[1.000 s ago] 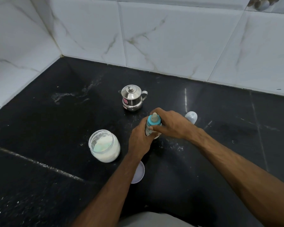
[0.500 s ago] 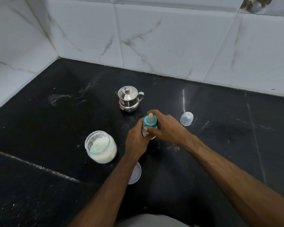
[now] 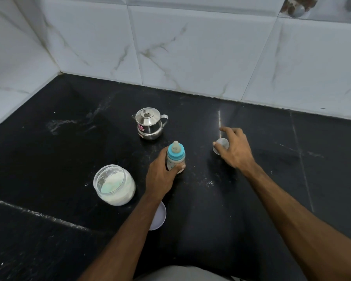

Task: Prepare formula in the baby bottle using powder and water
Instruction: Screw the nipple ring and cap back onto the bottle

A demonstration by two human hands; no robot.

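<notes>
the left hand grips the baby bottle, upright mid-counter with its blue nipple ring on. the right hand has left the ring and now reaches right, fingers loosely spread over the clear cap, not yet gripping it. capping likely comes next.

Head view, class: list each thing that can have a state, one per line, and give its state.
baby bottle: upright, teat collar on, gripped by left hand
clear cap: off the bottle, on the counter, right hand reaching over it
powder jar: open
jar lid: off, flat on the counter
steel kettle: lidded
</notes>
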